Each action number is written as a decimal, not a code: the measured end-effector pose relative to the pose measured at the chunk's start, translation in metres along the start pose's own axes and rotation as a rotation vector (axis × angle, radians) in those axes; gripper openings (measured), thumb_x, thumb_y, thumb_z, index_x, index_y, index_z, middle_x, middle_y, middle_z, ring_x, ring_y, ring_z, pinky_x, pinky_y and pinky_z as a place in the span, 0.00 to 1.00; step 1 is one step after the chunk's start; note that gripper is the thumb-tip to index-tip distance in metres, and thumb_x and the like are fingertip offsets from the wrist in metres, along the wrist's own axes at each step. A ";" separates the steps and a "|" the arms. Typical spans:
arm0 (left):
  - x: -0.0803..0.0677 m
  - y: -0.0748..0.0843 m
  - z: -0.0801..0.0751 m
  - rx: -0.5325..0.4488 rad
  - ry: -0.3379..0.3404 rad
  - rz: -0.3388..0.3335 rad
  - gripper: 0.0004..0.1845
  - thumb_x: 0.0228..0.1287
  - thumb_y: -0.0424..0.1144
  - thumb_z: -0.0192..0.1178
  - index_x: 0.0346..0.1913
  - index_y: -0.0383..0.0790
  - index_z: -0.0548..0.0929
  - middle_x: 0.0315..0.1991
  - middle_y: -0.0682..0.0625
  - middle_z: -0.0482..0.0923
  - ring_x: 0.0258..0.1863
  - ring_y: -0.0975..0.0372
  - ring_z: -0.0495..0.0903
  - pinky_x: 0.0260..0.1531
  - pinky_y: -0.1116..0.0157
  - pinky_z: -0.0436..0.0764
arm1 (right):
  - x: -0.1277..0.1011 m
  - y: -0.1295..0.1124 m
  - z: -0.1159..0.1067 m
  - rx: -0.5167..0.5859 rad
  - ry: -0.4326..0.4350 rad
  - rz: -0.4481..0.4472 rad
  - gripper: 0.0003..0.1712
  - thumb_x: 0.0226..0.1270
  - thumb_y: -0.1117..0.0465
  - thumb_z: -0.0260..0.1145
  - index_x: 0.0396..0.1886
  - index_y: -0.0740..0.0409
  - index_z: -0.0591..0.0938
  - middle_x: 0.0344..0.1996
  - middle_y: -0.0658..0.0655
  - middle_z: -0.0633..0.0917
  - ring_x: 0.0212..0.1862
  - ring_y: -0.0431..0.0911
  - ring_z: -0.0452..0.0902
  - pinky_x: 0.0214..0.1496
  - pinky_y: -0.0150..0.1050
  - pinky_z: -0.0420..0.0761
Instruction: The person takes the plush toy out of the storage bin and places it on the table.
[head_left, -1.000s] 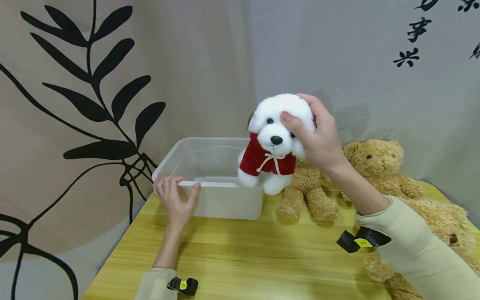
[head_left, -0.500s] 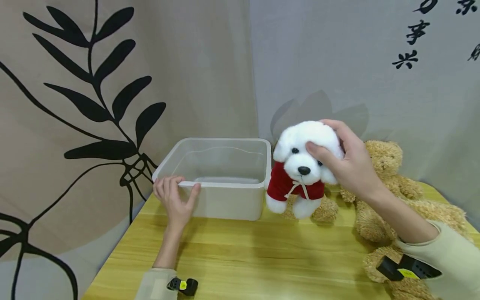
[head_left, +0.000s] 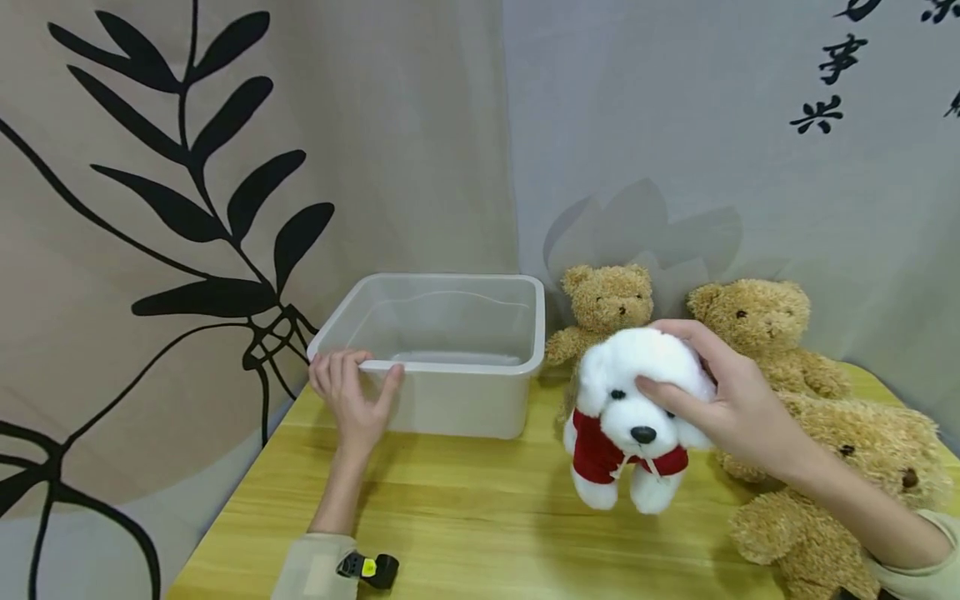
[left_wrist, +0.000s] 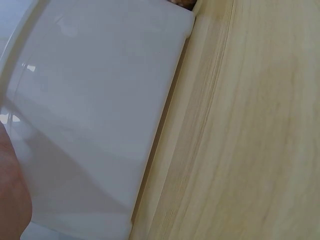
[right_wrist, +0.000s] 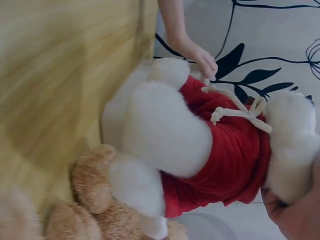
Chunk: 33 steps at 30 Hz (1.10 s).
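Observation:
A white plush dog (head_left: 648, 417) in a red hoodie with a cream drawstring hangs from my right hand (head_left: 738, 404), which grips its head, thumb across the face near one eye. In the right wrist view the dog's red hoodie (right_wrist: 225, 155) and white legs fill the middle. My left hand (head_left: 352, 400) grips the front-left rim of a whitish plastic bin (head_left: 457, 400), fingers over the edge and thumb on the front rim. The left wrist view shows the bin's side wall (left_wrist: 100, 110) and a little of that hand. The dog is to the right of the bin, in front of a teddy bear.
Tan teddy bears sit on the wooden table (head_left: 465, 517): one (head_left: 607, 300) behind the dog, another (head_left: 757, 321) at the back right, a larger one (head_left: 870, 458) at the right front. A curtain with printed leaves (head_left: 217, 297) and characters stands behind.
My right hand has carried the plush dog from over the bin's right side rightward, down and nearer, uncovering the bin's right rim and the teddy behind. The left hand stays on the rim.

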<state>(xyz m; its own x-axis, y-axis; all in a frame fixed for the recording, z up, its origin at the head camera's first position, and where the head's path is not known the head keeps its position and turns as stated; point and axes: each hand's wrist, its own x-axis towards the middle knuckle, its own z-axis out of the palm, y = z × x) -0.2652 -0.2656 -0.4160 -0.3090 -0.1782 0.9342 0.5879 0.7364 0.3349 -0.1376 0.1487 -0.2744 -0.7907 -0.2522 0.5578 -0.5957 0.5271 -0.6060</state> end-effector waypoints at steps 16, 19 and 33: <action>0.001 0.000 -0.001 0.006 0.006 0.004 0.35 0.64 0.66 0.59 0.37 0.30 0.77 0.37 0.39 0.73 0.46 0.43 0.65 0.66 0.44 0.46 | -0.047 0.022 0.020 0.036 -0.117 -0.034 0.30 0.60 0.69 0.74 0.61 0.52 0.75 0.44 0.57 0.87 0.35 0.38 0.83 0.27 0.37 0.83; 0.001 0.000 -0.001 0.004 0.004 0.002 0.34 0.64 0.65 0.59 0.37 0.30 0.77 0.37 0.39 0.73 0.46 0.43 0.65 0.66 0.44 0.46 | -0.055 0.026 0.024 0.061 -0.127 -0.043 0.30 0.59 0.70 0.74 0.60 0.52 0.75 0.43 0.56 0.87 0.35 0.38 0.83 0.26 0.37 0.82; 0.001 0.001 0.000 -0.004 -0.005 -0.002 0.34 0.64 0.65 0.59 0.37 0.30 0.77 0.37 0.39 0.73 0.47 0.43 0.66 0.67 0.43 0.44 | -0.066 0.033 0.026 0.073 -0.247 0.040 0.39 0.52 0.56 0.82 0.62 0.46 0.72 0.53 0.51 0.80 0.47 0.42 0.81 0.36 0.40 0.84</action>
<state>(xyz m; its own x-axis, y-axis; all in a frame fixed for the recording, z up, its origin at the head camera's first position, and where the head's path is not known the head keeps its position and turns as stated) -0.2648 -0.2652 -0.4146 -0.3133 -0.1763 0.9331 0.5900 0.7338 0.3368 -0.1084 0.1619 -0.3457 -0.8191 -0.4276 0.3824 -0.5646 0.4832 -0.6691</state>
